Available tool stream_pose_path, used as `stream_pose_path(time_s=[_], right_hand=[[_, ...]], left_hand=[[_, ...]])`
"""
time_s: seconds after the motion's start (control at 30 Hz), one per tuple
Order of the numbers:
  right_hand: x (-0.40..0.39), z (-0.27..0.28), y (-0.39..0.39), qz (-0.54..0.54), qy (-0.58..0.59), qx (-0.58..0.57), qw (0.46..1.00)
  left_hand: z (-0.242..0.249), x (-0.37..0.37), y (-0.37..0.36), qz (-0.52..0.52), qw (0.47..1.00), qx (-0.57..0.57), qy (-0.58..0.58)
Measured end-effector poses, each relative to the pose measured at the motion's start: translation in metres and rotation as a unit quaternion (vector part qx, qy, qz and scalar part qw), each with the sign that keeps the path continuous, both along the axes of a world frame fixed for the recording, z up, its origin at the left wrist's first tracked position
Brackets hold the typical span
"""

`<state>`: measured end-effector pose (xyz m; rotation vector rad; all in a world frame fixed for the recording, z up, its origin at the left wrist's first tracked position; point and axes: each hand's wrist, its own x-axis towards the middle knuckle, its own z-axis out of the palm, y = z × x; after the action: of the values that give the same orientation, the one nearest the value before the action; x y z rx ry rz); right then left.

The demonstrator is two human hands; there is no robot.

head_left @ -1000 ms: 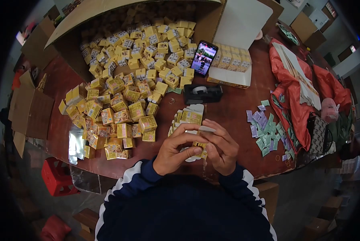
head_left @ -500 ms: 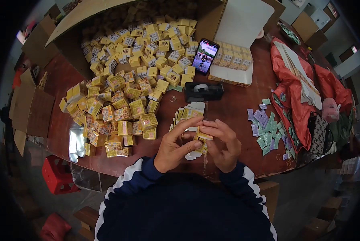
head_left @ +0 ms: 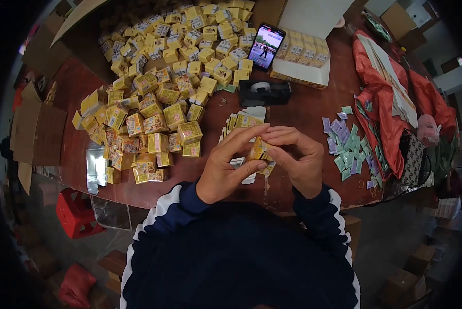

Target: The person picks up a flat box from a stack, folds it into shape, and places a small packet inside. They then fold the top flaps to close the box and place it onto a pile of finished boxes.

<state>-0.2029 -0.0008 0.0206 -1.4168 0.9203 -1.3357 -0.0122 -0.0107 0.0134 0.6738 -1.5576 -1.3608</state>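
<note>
Between my two hands is a small yellow printed box, held just above the table's front part. My left hand grips it from the left, thumb underneath and fingers over the top. From the right, my right hand pinches it with thumb and fingertips. Flat yellow-and-white box blanks lie stacked under and beyond my hands. To the left is a heap of folded small yellow boxes, some with orange pictures. The box's far side is hidden by my fingers.
A large carton on its side spills many yellow boxes. A tape dispenser, a propped phone and a white display box stand ahead. Green and purple sachets lie right, beside red plastic bags. A red stool is lower left.
The small box is turned in my hands, and its open top flap now looks folded down. My right hand has moved slightly right. The camera view has shifted, so the table appears higher.
</note>
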Motion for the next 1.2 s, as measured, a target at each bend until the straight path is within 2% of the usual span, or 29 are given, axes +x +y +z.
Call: stream_pose_path(time_s=[0.27, 0.3, 0.37, 0.43, 0.5, 0.57, 0.67, 0.77, 0.87, 0.93, 0.97, 1.0, 1.03, 1.07, 1.13, 1.2], right_hand=[[-0.004, 0.002, -0.001, -0.023, 0.055, -0.004, 0.998], [-0.006, 0.002, -0.002, -0.016, 0.074, -0.021, 0.997], [-0.009, 0.001, -0.003, -0.010, 0.092, -0.038, 0.995], [-0.011, 0.001, -0.005, -0.012, 0.151, -0.129, 0.980], [-0.009, 0.002, -0.004, -0.018, 0.162, -0.147, 0.976], [-0.008, 0.001, -0.003, -0.025, 0.172, -0.164, 0.971], [-0.009, -0.005, -0.004, -0.029, 0.178, -0.194, 0.964], [-0.010, -0.006, -0.006, -0.031, 0.202, -0.222, 0.953], [-0.011, -0.003, -0.006, -0.031, 0.241, -0.281, 0.929], [-0.011, 0.002, -0.002, -0.036, 0.305, -0.286, 0.908], [-0.014, 0.005, -0.001, -0.036, 0.305, -0.290, 0.906], [-0.020, 0.008, 0.001, -0.010, 0.327, -0.246, 0.912], [-0.024, 0.011, 0.002, 0.017, 0.348, -0.200, 0.916], [-0.025, 0.018, 0.004, 0.016, 0.349, -0.201, 0.915], [-0.026, 0.031, 0.007, 0.110, 0.284, -0.008, 0.953], [-0.032, 0.026, 0.006, 0.133, 0.314, -0.042, 0.939]], left_hand=[[-0.004, -0.002, 0.002, -0.022, 0.999, 0.045, 0.010], [-0.003, -0.003, 0.003, -0.022, 0.999, 0.045, 0.010], [-0.002, -0.003, 0.005, -0.039, 0.986, 0.134, 0.094], [-0.005, -0.004, 0.005, -0.038, 0.984, 0.134, 0.111], [-0.010, -0.004, 0.003, -0.034, 0.982, 0.134, 0.129], [-0.013, -0.004, 0.000, -0.018, 0.992, 0.066, 0.108], [-0.012, -0.004, 0.002, -0.032, 0.986, 0.102, 0.127], [-0.016, -0.001, 0.000, -0.049, 0.990, 0.090, 0.101], [-0.019, 0.002, 0.000, -0.047, 0.994, 0.078, 0.061], [-0.018, 0.002, -0.001, -0.050, 0.990, 0.097, 0.087], [-0.017, 0.006, -0.003, -0.032, 0.999, 0.037, 0.013], [-0.013, 0.007, -0.005, -0.014, 0.998, -0.022, -0.061], [-0.007, 0.007, -0.006, -0.014, 0.998, -0.024, -0.061], [0.002, 0.008, -0.006, -0.027, 0.996, -0.020, -0.080], [0.009, 0.005, -0.005, -0.040, 0.994, -0.017, -0.099], [0.011, 0.003, -0.005, -0.053, 0.979, -0.073, -0.182]])
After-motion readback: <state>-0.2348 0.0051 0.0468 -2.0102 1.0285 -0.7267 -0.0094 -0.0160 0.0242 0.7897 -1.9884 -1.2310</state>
